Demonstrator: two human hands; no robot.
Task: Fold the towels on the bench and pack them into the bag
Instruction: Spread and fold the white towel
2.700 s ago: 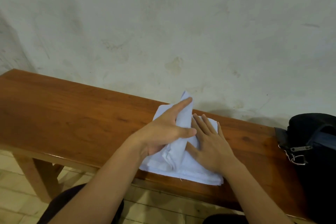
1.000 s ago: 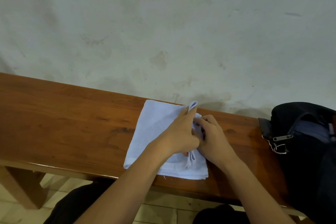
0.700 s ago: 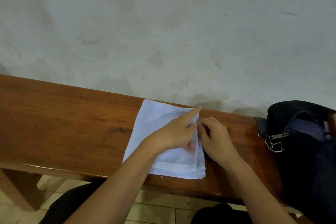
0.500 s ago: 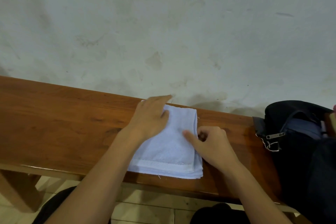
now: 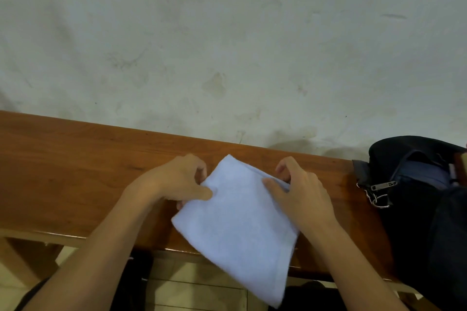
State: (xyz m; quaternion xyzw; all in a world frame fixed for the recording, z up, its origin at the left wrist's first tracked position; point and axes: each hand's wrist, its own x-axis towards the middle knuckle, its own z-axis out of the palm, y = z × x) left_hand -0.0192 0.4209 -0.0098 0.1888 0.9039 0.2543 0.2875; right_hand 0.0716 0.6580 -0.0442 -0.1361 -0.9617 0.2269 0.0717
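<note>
head view | towel [image 5: 237,225]: folded, tilting off the desk [image 5: 75,171] front edge | left hand [image 5: 177,182], right hand [image 5: 298,194]: each pinching a towel side | bag [image 5: 417,184]: sitting at desk right end | risk: layers likely slipping apart, unfolding during carry

**Open bench to the left, bag closing off the right**

A long stretch of bare wooden bench [image 5: 63,171] is being left open on the left side, up to the wall [image 5: 227,45] bounding the far edge. The middle is being taken up by the folded towel [image 5: 237,222], gripped by the left hand [image 5: 177,182] and the right hand [image 5: 298,192] and overhanging the near edge. The right end is being blocked by the black bag [image 5: 417,197], with a narrow strip of bench left between.
</note>
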